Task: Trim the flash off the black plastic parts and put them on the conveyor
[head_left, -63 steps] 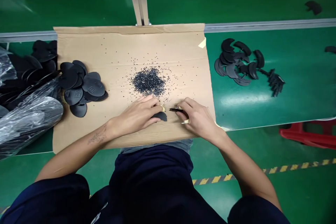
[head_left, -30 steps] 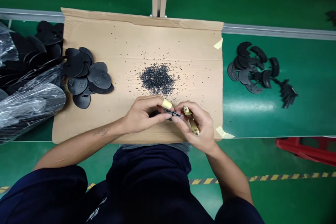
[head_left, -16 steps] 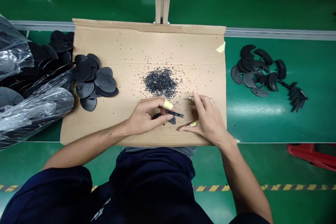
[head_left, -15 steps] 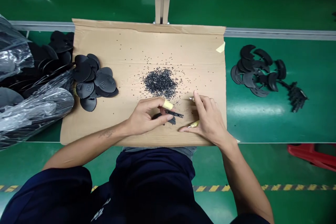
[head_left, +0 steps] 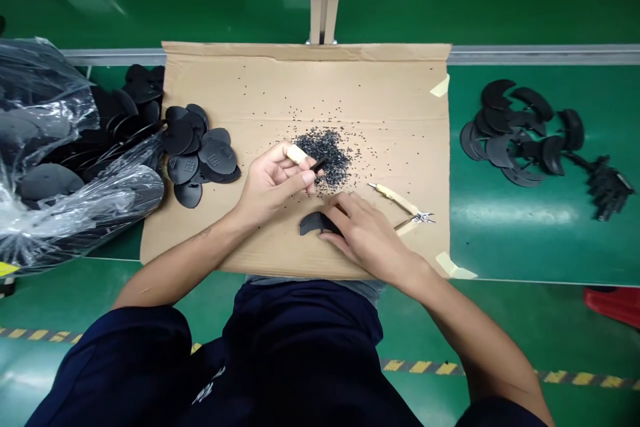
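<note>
My left hand (head_left: 273,180) pinches a small black plastic part (head_left: 319,165) between thumb and taped finger, over the near left edge of a pile of tiny black bits (head_left: 327,147). My right hand (head_left: 367,230) closes its fingers on a curved black plastic piece (head_left: 315,222) at the cardboard's near side; its right end is hidden under the fingers. Right of that hand lies a pair of pliers (head_left: 400,200) with pale yellow handles, spread apart, the metal jaws pointing right.
Oval black plastic discs (head_left: 217,153) lie stacked on the left of the cardboard sheet (head_left: 225,83). Beyond them is a clear plastic bag (head_left: 120,207) full of more discs. On the green table right of the cardboard are curved black pieces (head_left: 500,150) and a heap of narrow black parts (head_left: 607,187).
My right hand has let go of the pliers and moved left onto the curved piece. My left hand has lifted its small black part up toward the pile. The view has shifted a little.
</note>
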A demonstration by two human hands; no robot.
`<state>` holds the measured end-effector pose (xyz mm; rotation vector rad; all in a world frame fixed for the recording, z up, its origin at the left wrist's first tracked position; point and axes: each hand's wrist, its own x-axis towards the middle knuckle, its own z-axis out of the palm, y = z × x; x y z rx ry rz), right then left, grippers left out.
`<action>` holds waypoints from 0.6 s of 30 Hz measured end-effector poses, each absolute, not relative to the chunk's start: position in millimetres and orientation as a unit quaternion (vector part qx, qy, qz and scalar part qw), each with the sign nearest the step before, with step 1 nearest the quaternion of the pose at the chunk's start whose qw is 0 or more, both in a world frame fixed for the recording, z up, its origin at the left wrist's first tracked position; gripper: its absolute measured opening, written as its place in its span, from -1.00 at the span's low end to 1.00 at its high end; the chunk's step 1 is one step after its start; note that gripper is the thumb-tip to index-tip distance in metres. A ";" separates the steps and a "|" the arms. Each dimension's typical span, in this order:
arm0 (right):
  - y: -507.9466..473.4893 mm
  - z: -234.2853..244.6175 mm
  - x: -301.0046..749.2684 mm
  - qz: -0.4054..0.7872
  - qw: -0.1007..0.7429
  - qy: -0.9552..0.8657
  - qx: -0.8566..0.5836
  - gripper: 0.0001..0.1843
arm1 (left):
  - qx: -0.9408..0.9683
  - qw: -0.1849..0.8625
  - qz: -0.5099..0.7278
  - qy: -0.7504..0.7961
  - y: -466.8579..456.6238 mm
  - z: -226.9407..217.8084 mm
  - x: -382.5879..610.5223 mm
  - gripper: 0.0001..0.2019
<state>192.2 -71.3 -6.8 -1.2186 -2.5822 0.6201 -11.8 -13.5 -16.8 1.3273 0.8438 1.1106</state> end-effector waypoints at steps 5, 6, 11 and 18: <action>-62.6 4.1 189.5 0.300 0.072 -0.878 -0.365 -0.87 | 0.584 0.590 0.431 0.355 -5.0 -11.0 -19.9 -0.71; -59.3 8.3 191.9 0.321 0.080 -0.876 -0.351 -0.85 | 0.588 0.594 0.418 0.355 -4.4 -10.9 -20.9 -0.71; -31.5 27.6 201.5 0.418 0.267 -0.785 -0.371 -0.81 | 0.589 0.621 0.380 0.352 -6.8 -13.6 -21.4 -0.81; -13.6 10.0 187.2 0.603 0.358 -0.586 -0.406 -0.59 | 0.687 0.534 0.333 0.362 -13.4 -3.5 -23.1 -0.84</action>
